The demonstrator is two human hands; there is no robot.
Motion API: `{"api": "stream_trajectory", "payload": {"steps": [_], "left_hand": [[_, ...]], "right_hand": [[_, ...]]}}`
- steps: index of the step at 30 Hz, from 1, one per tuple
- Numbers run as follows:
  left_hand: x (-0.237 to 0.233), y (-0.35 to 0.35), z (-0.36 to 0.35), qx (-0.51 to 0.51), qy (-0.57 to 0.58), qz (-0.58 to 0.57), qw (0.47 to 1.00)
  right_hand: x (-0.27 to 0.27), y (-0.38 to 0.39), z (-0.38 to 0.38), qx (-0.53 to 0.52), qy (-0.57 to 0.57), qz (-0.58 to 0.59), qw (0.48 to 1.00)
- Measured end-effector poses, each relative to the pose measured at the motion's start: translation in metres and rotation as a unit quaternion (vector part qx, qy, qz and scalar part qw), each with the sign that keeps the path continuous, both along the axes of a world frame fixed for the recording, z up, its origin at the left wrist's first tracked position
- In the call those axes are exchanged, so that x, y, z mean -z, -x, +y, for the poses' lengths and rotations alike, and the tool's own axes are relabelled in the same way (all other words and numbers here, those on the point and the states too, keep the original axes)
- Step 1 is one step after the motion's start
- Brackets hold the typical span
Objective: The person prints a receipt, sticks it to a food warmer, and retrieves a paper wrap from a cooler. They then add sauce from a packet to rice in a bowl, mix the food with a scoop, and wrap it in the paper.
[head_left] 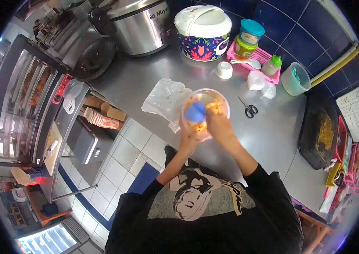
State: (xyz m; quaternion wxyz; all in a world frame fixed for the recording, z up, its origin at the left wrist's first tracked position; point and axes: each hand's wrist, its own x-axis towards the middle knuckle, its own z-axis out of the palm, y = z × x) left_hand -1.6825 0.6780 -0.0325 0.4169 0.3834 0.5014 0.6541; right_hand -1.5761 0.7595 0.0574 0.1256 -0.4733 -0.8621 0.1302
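Observation:
A pale, translucent plastic bowl (227,103) stands near the front edge of the steel counter, with orange and yellow chopped food (214,106) inside. My left hand (189,139) grips the bowl's near left side. Closed over the bowl's right side, my right hand (220,128) holds a blue utensil (196,112) with a broad head, blurred by motion, down in the food. Its handle is mostly hidden by my fingers. A crumpled clear plastic bag (165,100) lies just left of the bowl, close against it.
Black-handled scissors (249,110) lie right of the bowl. Behind it stand a small white cup (224,70), a floral rice cooker (202,38), a steel cooker (139,27) and a pink basket (268,57) with containers. A dark roasting pan (319,131) sits far right; a glass display cabinet (27,106) stands left.

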Motion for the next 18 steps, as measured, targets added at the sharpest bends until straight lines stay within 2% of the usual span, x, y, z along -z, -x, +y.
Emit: {"api": "stream_trajectory", "payload": {"steps": [1,2,4,5,8,9,11,12,13,15,17,18], "left_hand": [[-0.007,0.005,-0.003,0.003,0.021,-0.062,0.998],[-0.013,0.007,-0.005,0.006,0.042,-0.123,0.991],[-0.029,-0.001,-0.008,0.011,0.043,-0.131,0.99],[-0.034,-0.002,-0.008,0.012,0.042,-0.134,0.99],[0.006,0.004,0.001,-0.008,-0.004,0.048,0.999],[0.006,0.002,-0.003,0.0,0.0,0.039,0.999],[-0.001,0.0,0.0,0.009,-0.003,0.023,1.0],[-0.018,-0.003,-0.003,0.012,0.027,-0.032,0.999],[-0.045,-0.008,-0.008,0.014,0.059,-0.087,0.994],[-0.058,-0.009,-0.001,0.011,0.068,-0.122,0.99],[-0.039,-0.012,-0.003,-0.002,0.045,-0.088,0.995],[-0.027,-0.01,-0.003,-0.018,0.033,0.032,0.999]], "right_hand": [[-0.002,-0.003,-0.012,-0.018,0.036,-0.027,0.999],[-0.008,-0.011,-0.012,-0.025,0.039,-0.003,0.999],[-0.03,-0.03,-0.008,-0.04,0.043,0.041,0.997],[-0.052,-0.036,-0.01,-0.019,0.047,0.029,0.998],[-0.048,-0.038,-0.016,-0.005,0.064,-0.06,0.996],[-0.014,-0.034,-0.017,-0.006,0.043,-0.038,0.998],[-0.006,-0.03,-0.005,0.001,0.041,-0.038,0.998],[-0.005,-0.027,-0.001,0.005,0.045,-0.034,0.998],[-0.013,-0.031,0.006,-0.002,0.083,0.004,0.997],[-0.052,-0.038,0.002,0.035,0.077,0.075,0.994],[-0.065,-0.048,-0.006,0.043,0.077,0.137,0.987],[-0.053,-0.046,-0.01,0.049,0.076,0.107,0.99]]}}
